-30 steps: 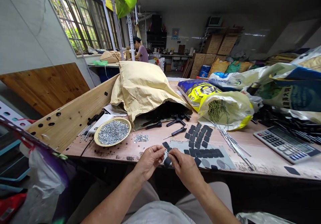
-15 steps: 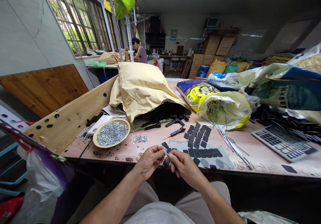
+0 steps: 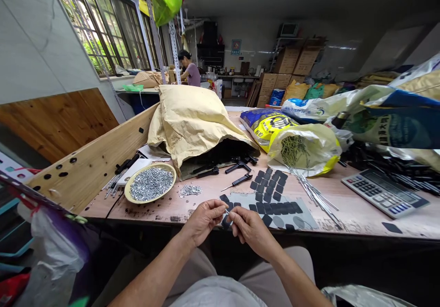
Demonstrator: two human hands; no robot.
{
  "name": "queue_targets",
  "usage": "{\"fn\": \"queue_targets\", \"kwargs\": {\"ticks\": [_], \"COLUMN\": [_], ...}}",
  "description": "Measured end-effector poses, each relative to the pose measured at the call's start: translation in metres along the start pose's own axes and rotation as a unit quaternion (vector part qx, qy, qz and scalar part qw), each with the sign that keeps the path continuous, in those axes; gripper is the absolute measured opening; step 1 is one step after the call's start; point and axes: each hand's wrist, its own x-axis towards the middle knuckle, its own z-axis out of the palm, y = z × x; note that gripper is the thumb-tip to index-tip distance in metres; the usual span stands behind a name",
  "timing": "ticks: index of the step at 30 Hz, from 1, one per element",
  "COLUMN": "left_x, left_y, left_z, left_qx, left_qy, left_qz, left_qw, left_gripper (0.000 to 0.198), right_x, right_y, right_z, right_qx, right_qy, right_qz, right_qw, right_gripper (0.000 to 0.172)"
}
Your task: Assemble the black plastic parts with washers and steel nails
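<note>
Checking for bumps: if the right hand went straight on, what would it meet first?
The right hand would probably meet the left hand just past the thin metal pin between them; depth is unclear.

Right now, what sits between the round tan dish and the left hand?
In the head view, a small loose heap of silver metal bits lies on the pale wooden tabletop, between the round tan dish and the left hand.

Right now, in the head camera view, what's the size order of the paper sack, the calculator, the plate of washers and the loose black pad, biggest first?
1. Paper sack
2. Calculator and plate: too close to rank, as the wide lens stretches things near the edges
3. Black pad
</note>
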Motion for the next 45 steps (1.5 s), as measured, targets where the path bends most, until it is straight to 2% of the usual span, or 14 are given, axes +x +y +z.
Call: {"fn": "queue_targets", "kwargs": {"ticks": [4,10,13,17,21,24,27,31,34,36,38,40,43,45], "left_x": [-0.001,-0.001,-0.001,0.003,0.012,0.012,0.005,-0.003,-0.006,-0.007,-0.007,-0.006,-0.009,-0.014], "left_y": [0.003,0.008,0.011,0.011,0.003,-0.002,-0.001,0.006,0.009,0.007,0.005,0.003,0.005,0.009], "left_z": [0.001,0.010,0.011,0.011,0.011,0.010,0.008,-0.002,-0.011,-0.017,-0.021,-0.027,-0.038,-0.047], "left_qx": [0.036,0.065,0.073,0.062,0.091,0.128,0.126,0.104,0.093,0.091,0.098,0.106,0.107,0.116], "left_qy": [-0.015,0.047,0.069,0.050,0.069,0.070,0.069,0.107,0.142,0.146,0.144,0.156,0.198,0.215], "left_qz": [-0.005,0.039,0.040,0.019,0.027,0.025,0.016,0.024,0.039,0.050,0.065,0.087,0.139,0.176], "left_qw": [0.999,0.996,0.994,0.997,0.993,0.989,0.989,0.989,0.985,0.984,0.983,0.978,0.964,0.954], "left_gripper": [0.027,0.027,0.035,0.049,0.037,0.040,0.055,0.062,0.062,0.061,0.058,0.054,0.046,0.042], "right_x": [0.000,0.001,0.002,0.002,0.003,0.001,-0.010,-0.039,-0.056,-0.058,-0.050,-0.034,-0.010,-0.002], "right_y": [0.001,-0.004,-0.004,-0.004,-0.003,0.003,0.018,0.045,0.055,0.052,0.044,0.033,0.020,0.014], "right_z": [0.001,0.003,0.003,0.003,0.005,0.001,-0.021,-0.086,-0.135,-0.148,-0.133,-0.093,-0.012,0.029], "right_qx": [-0.009,-0.037,-0.014,-0.017,-0.065,-0.124,-0.222,-0.329,-0.357,-0.370,-0.375,-0.376,-0.315,-0.171], "right_qy": [0.023,0.044,0.057,0.084,0.106,0.137,0.211,0.324,0.356,0.366,0.363,0.332,0.207,0.133], "right_qz": [-0.007,-0.028,-0.025,-0.027,-0.046,-0.055,-0.023,0.098,0.142,0.160,0.163,0.146,0.053,-0.008], "right_qw": [1.000,0.998,0.998,0.996,0.991,0.981,0.952,0.882,0.852,0.839,0.837,0.853,0.925,0.976], "right_gripper": [0.030,0.028,0.026,0.022,0.023,0.020,0.013,0.011,0.011,0.010,0.013,0.013,0.006,0.009]}}
